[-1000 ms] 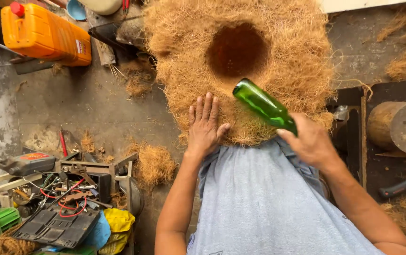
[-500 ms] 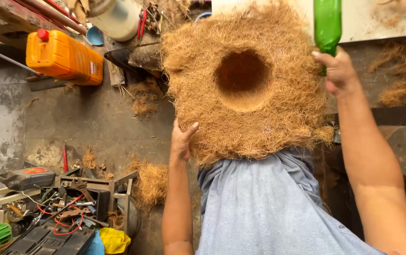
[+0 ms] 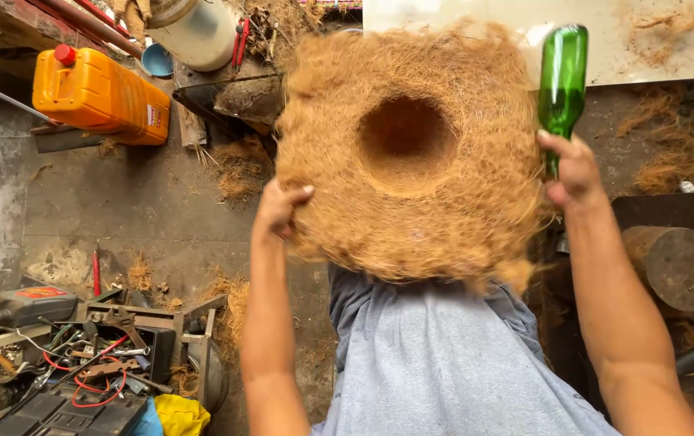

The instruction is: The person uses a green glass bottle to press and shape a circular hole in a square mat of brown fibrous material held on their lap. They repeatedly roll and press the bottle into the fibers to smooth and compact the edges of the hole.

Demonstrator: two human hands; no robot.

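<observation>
I look straight down over my lap. A thick mat of brown coconut fibre rests on my knees, roughly round, with a deep round hollow pressed into its middle. My left hand curls around the mat's left edge, fingers closed on the fibre, thumb on top. My right hand is raised at the mat's right edge and closed around the neck of a green glass bottle, which points away from me, base farthest out, almost upright in the view. The bottle lies just beside the mat's right rim, not over the hollow.

I wear a grey garment that fills the lower middle. On the concrete floor to the left sits an orange canister with a red cap, well apart from the mat. At lower left is a clutter of tools and red wire. A metal cylinder lies at right, near my forearm. Loose fibre is scattered around.
</observation>
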